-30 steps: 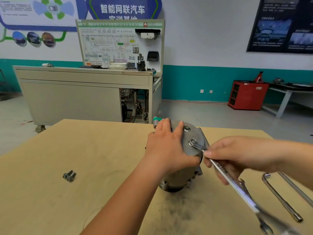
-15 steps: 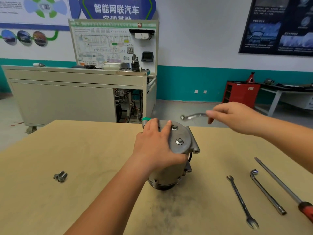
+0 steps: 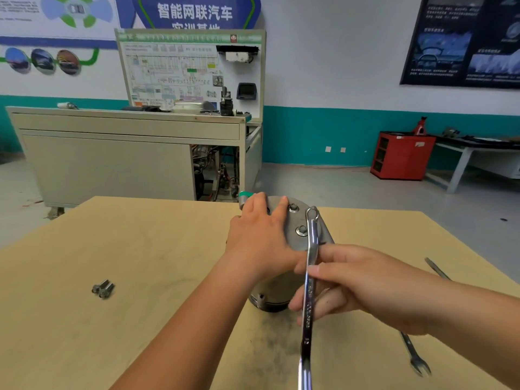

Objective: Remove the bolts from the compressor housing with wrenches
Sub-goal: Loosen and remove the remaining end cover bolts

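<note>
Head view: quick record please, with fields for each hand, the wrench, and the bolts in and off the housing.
left hand: rests on compressor housing top, fingers straight
right hand: grips wrench shank
wrench ring end: beside seated bolts, on neither
seated bolts: two visible
loose bolts: two on table, left side
spare wrench: on table, right side

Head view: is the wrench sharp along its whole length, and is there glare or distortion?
Head view: the wrench is sharp at its ring end by the housing, but blurred and streaked near the bottom edge of the frame; glare runs along its shaft; the wide lens makes the dark poster lean; small print on the board is too soft to read.
</note>
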Demonstrator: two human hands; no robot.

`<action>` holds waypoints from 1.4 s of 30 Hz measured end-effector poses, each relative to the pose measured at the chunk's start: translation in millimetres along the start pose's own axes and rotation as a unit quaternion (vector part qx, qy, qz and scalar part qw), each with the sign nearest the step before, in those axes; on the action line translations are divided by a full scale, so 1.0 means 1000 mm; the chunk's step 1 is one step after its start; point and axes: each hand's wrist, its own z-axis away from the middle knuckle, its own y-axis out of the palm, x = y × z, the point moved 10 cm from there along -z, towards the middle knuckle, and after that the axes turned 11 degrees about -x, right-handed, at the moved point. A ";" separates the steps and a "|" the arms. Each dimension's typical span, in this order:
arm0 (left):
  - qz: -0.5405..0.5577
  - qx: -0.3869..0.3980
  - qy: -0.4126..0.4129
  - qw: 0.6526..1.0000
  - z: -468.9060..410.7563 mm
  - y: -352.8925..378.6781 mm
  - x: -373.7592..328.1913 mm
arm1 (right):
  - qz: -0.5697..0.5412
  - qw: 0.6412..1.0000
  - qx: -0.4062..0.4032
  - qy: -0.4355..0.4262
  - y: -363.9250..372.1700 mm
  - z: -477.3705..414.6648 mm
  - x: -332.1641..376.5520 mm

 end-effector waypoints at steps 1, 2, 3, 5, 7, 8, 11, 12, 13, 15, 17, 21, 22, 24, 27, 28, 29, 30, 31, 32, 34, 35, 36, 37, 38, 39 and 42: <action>0.002 0.001 0.001 1.000 0.000 0.000 0.000 | -0.006 1.000 0.000 0.000 0.003 -0.002 -0.002; 0.003 0.002 0.001 1.000 0.000 0.000 0.000 | -0.016 1.000 0.001 0.000 0.004 -0.003 -0.003; 0.002 0.002 0.001 1.000 0.000 0.001 0.000 | -0.033 0.999 0.003 0.001 0.005 -0.004 -0.003; -0.002 -0.002 0.000 1.000 0.000 0.001 0.001 | -0.075 0.997 0.004 0.007 0.006 -0.007 -0.003; -0.006 -0.005 0.003 1.000 0.000 0.001 0.003 | -0.110 0.994 0.001 0.008 0.006 -0.010 -0.002; -0.010 -0.005 0.005 1.000 0.000 0.001 0.003 | -0.129 0.992 0.002 0.009 0.006 -0.012 0.000; -0.024 -0.003 0.013 1.000 0.000 0.001 0.001 | -0.176 0.984 0.013 0.017 0.008 -0.013 0.006; -0.028 -0.003 0.016 0.999 -0.001 0.001 0.000 | -0.183 0.983 0.018 0.018 0.009 -0.013 0.008; -0.030 -0.005 0.018 0.999 -0.001 0.001 0.000 | -0.187 0.982 0.021 0.018 0.009 -0.013 0.010; -0.024 -0.005 0.019 1.000 -0.002 0.001 0.000 | -0.194 0.981 0.022 0.017 0.006 -0.016 0.013; -0.016 -0.004 0.012 1.000 -0.001 0.002 -0.001 | -0.177 0.984 0.020 0.027 0.001 -0.018 0.012; 0.004 -0.020 0.002 1.000 0.002 -0.002 0.001 | 0.021 0.998 0.047 0.048 -0.018 -0.016 0.000; 0.008 -0.025 0.005 1.000 0.002 -0.002 0.003 | 0.097 0.994 0.043 0.040 -0.032 -0.018 0.001; 0.013 -0.034 0.016 0.999 0.002 -0.001 0.004 | 0.273 0.962 -0.007 -0.004 -0.067 -0.027 0.015; 0.012 -0.038 0.020 0.999 0.001 -0.001 0.002 | 0.477 0.861 -0.126 -0.123 -0.105 -0.046 0.052; 0.010 -0.038 0.018 0.999 0.001 -0.001 0.001 | 0.512 0.829 -0.149 -0.169 -0.107 -0.051 0.062; 0.009 -0.040 0.018 0.999 0.000 -0.001 0.000 | 0.531 0.807 -0.156 -0.206 -0.105 -0.054 0.068; 0.008 -0.041 0.018 0.999 0.000 -0.001 0.000 | 0.536 0.797 -0.153 -0.231 -0.103 -0.056 0.070; 0.007 -0.040 0.018 0.999 0.000 -0.001 0.001 | 0.524 0.802 -0.151 -0.244 -0.103 -0.056 0.072; 0.006 -0.039 0.019 0.999 0.000 -0.001 0.002 | 0.495 0.820 -0.156 -0.243 -0.108 -0.055 0.072; 0.008 -0.036 0.019 0.999 0.000 0.000 0.003 | 0.420 0.863 -0.169 -0.225 -0.119 -0.050 0.072; 0.009 -0.033 0.018 0.999 0.000 0.000 0.004 | 0.383 0.882 -0.170 -0.215 -0.120 -0.046 0.070; 0.010 -0.031 0.017 0.999 0.000 0.000 0.004 | 0.343 0.903 -0.161 -0.202 -0.117 -0.043 0.065; 0.010 -0.031 0.016 0.999 0.000 0.000 0.004 | 0.294 0.927 -0.140 -0.184 -0.109 -0.039 0.059; 0.009 -0.031 0.016 0.999 0.000 0.000 0.004 | 0.234 0.952 -0.112 -0.161 -0.097 -0.035 0.052; 0.006 -0.031 0.017 0.999 0.000 0.000 0.003 | 0.170 0.973 -0.080 -0.133 -0.083 -0.030 0.045; -0.003 -0.022 0.015 1.000 0.000 0.000 0.000 | 0.007 0.999 -0.006 -0.053 -0.038 -0.016 0.029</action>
